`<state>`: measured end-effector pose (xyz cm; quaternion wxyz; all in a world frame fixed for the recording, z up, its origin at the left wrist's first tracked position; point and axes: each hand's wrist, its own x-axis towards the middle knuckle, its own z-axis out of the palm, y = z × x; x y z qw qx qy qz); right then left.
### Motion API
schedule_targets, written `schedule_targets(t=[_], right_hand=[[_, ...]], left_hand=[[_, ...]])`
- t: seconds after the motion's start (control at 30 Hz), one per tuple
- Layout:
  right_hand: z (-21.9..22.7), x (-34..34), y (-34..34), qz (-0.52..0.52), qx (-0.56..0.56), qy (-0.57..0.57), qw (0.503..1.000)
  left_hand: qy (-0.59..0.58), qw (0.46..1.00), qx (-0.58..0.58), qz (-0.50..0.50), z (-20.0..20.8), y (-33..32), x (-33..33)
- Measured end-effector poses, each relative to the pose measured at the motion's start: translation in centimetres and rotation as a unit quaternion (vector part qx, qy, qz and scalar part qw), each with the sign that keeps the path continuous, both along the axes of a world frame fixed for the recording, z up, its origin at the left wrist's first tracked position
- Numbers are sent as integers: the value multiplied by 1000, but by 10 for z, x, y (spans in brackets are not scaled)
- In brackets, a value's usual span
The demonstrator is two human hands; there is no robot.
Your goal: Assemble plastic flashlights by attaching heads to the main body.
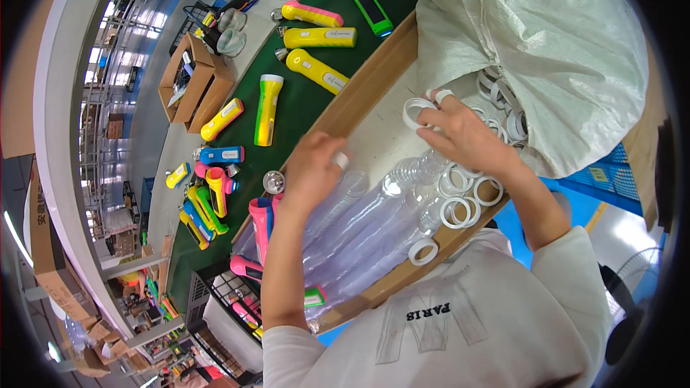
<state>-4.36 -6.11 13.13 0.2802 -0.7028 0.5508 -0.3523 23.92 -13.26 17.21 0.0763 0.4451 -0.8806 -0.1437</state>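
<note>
My right hand is over the cardboard box, its fingers closed on a white plastic ring. A white band wraps one of its fingertips. My left hand hovers at the box's left side, above the stacked clear lenses. Motion smears its fingers, so whether they hold anything is unclear; something white shows at a fingertip. Loose white rings lie on the lens stacks below my right hand. Beside my left forearm stands a pink flashlight.
The cardboard box wall borders a green belt carrying several flashlights, among them a yellow one and a green one. A white woven sack drapes over the right. Black wire basket at lower left; cardboard carton beyond the belt.
</note>
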Motion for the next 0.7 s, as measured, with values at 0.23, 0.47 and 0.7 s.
schedule_targets(t=[0.23,0.47,0.7], right_hand=[[11,48,-3,43,-154,26,987],[-2,69,-4,45,-57,-69,995],[-15,61,-17,23,-30,-150,988]], left_hand=[[-57,998,-36,-1,-15,34,14],[357,867,278,209,13,18,-26],[-29,984,-57,166,-42,-95,-57]])
